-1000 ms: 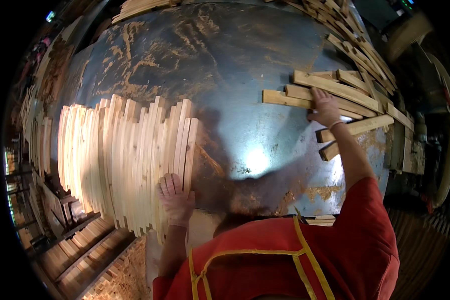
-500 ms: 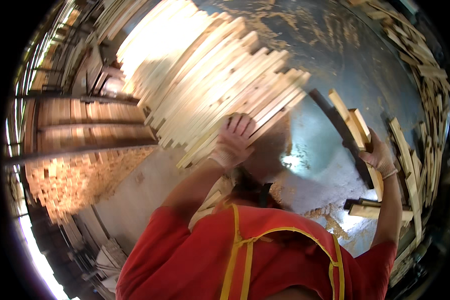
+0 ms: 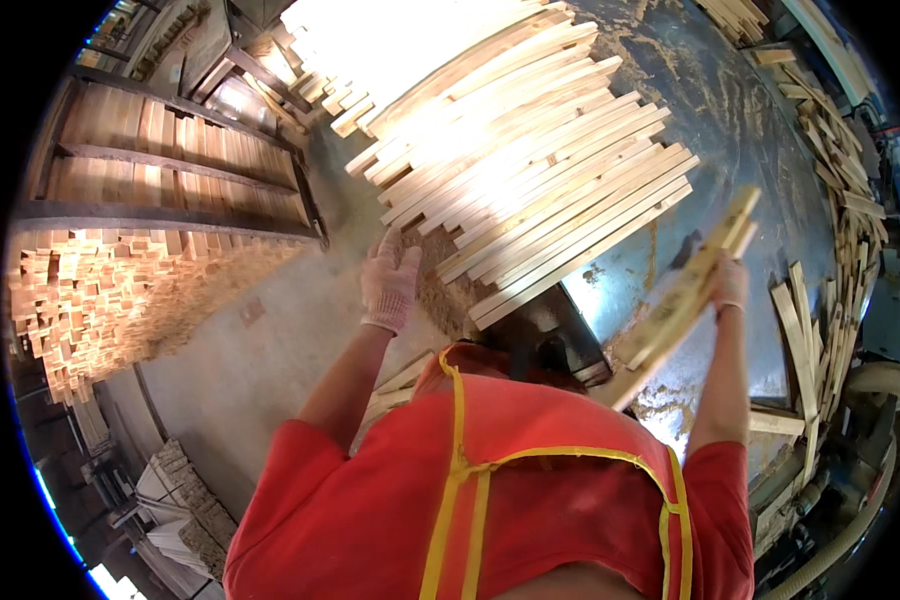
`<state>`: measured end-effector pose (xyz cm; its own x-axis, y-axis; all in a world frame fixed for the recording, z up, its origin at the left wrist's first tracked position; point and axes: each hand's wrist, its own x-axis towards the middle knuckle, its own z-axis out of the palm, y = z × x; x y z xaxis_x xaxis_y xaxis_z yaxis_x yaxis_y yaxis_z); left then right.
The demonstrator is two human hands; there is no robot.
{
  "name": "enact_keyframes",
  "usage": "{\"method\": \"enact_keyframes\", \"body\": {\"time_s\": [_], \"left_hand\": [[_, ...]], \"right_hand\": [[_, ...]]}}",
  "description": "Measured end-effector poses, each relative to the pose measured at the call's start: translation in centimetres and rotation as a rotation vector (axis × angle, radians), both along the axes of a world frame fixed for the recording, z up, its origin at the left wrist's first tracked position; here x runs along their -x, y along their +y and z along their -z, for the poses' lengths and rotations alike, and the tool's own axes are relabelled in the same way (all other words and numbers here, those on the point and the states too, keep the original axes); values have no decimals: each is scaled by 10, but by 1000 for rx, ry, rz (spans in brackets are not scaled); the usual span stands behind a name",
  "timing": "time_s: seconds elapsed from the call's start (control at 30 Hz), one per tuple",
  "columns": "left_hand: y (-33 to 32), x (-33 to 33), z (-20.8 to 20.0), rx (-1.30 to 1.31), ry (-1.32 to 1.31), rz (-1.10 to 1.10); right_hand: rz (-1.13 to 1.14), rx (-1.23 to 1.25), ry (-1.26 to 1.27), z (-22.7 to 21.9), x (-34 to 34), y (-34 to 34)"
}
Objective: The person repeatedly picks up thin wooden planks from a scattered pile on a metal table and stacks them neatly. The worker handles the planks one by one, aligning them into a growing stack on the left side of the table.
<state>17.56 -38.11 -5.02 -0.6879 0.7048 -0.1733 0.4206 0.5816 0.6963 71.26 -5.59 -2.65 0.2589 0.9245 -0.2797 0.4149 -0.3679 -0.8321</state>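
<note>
A broad row of pale wooden strips [image 3: 560, 170] lies side by side on the metal table [image 3: 745, 130], their ends staggered. My left hand [image 3: 390, 282], in a pale knitted glove, is beside the strips' near left ends. Its fingers are stretched out, and nothing is in them. On the right, my gloved right hand [image 3: 728, 285] is closed around a couple of wooden strips [image 3: 685, 300], blurred by motion and slanting across the table toward my body. Part of that grip is hidden behind the wood.
Stacked lumber [image 3: 120, 290] stands at the left behind a dark metal frame [image 3: 160, 216]. Loose offcuts [image 3: 840, 190] are heaped along the right edge, with longer strips [image 3: 798, 330] near my right arm. A ribbed hose [image 3: 860, 520] runs at lower right. Sawdust covers parts of the table.
My right hand has swung its strips leftward, closer to the row. My left hand has come off the row's near edge and moved left. The view has shifted too.
</note>
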Motion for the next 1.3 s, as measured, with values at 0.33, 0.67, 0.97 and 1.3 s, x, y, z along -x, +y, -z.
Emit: {"method": "enact_keyframes", "body": {"time_s": [0.33,0.67,0.97,1.3], "left_hand": [[6,1,-33,98,-660,204],[164,-54,-146,519,-92,908],[229,111,-95,32,522,560],[241,67,-116,667,816,305]], "right_hand": [[-265,316,143,-15,153,-88],[-352,141,252,5,132,-80],[-283,-80,-1051,14,-150,59],[-457,251,-898,-1,-165,94]]}}
